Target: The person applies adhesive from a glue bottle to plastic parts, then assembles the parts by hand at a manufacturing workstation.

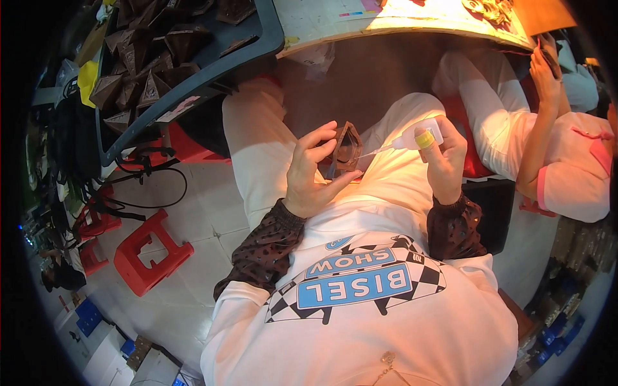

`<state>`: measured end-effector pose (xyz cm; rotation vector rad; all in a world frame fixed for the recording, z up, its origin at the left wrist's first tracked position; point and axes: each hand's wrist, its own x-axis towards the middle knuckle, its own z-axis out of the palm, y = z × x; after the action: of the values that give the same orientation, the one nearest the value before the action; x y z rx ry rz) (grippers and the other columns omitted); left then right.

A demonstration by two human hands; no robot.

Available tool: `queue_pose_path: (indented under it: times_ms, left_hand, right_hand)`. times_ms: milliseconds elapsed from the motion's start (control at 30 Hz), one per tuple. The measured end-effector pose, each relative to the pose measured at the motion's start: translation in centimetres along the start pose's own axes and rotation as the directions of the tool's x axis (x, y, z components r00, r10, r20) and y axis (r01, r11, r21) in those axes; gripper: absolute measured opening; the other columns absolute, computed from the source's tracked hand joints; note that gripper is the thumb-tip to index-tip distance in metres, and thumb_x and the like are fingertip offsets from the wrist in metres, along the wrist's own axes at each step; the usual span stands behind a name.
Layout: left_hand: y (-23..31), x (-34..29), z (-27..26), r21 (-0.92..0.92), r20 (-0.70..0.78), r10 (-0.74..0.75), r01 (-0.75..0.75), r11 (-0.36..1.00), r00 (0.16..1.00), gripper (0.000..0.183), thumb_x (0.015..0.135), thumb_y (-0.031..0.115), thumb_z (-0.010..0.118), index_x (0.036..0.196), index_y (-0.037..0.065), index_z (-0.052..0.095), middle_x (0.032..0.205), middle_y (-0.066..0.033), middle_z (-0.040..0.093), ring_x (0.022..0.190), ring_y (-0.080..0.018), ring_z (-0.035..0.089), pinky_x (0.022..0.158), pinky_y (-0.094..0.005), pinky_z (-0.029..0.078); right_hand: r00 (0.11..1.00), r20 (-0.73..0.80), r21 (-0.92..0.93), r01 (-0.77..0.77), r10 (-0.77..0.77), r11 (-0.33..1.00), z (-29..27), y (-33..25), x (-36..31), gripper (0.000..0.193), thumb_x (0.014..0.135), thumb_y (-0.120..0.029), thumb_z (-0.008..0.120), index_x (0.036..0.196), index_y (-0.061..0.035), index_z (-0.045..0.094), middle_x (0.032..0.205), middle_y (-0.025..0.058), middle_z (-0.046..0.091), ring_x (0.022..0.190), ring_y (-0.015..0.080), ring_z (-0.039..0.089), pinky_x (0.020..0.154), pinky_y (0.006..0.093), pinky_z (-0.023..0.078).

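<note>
My left hand (306, 177) holds a small brown, faceted piece (348, 145) with an open, hollow face, above my lap. Its fingers lie along the left side, and the thumb reaches under the lower edge. In my right hand (447, 161) is a small white squeeze bottle (405, 137), gripped between thumb and fingers. A yellow band (425, 137) shows at the right thumb's tip. The bottle's thin nozzle points left, its tip close to the open side of the brown piece; whether it touches cannot be made out.
A dark tray (273, 32) heaped with similar brown faceted pieces (154, 61) stands at upper left. A pale, brightly lit table (322, 22) lies ahead. Red stools (151, 251) and black cables (154, 168) are on the left. At right sits another person (573, 157), hands raised.
</note>
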<state>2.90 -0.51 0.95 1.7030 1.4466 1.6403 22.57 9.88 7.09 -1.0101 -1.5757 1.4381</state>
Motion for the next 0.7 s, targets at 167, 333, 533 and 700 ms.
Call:
queue_pose_path:
  times_ms: [167,333,533,700]
  left_hand:
    - [0.0,0.0,0.1,-0.016,-0.002,-0.016,0.016,1.0,1.0,0.061,0.06,0.007,0.083,0.109,0.002,0.047,0.118,-0.0169,0.049,0.114,-0.0325,0.052,0.085,-0.0355,0.052]
    - [0.2,0.0,0.1,-0.043,-0.009,-0.035,0.035,0.998,0.999,0.06,0.061,0.006,0.083,0.109,0.002,0.047,0.118,-0.0166,0.048,0.114,-0.0322,0.051,0.084,-0.0346,0.053]
    - [-0.1,-0.1,0.0,-0.045,0.006,-0.034,0.035,0.998,0.999,0.061,0.062,0.007,0.083,0.111,0.001,0.046,0.121,-0.0165,0.046,0.116,-0.0304,0.05,0.083,-0.0331,0.054]
    - [0.4,0.2,-0.2,-0.286,0.016,-0.219,0.214,0.934,0.976,0.062,0.063,0.004,0.081,0.113,0.002,0.045,0.124,-0.015,0.042,0.117,-0.026,0.048,0.087,-0.0339,0.053]
  right_hand:
    - [1.0,-0.015,-0.025,0.013,-0.013,1.0,-0.2,0.4,0.1,0.018,0.086,-0.015,0.064,0.084,0.0012,0.057,0.069,-0.0018,0.055,0.059,0.0003,0.043,0.049,0.0168,0.031]
    - [0.999,-0.036,-0.024,0.038,-0.039,0.999,-0.2,1.0,0.3,0.017,0.086,-0.014,0.064,0.084,0.0011,0.057,0.069,-0.0025,0.053,0.059,0.0001,0.042,0.049,0.0168,0.03]
    - [0.995,-0.084,-0.059,0.049,-0.054,0.997,-0.4,1.3,0.3,0.016,0.087,-0.015,0.063,0.084,0.0001,0.057,0.068,-0.0038,0.051,0.058,-0.0002,0.04,0.048,0.0164,0.029]
    - [0.99,-0.129,0.154,-0.029,0.05,0.988,-0.5,1.6,0.5,0.02,0.09,-0.021,0.059,0.084,-0.0016,0.057,0.066,-0.0027,0.05,0.054,0.0017,0.035,0.047,0.0186,0.026]
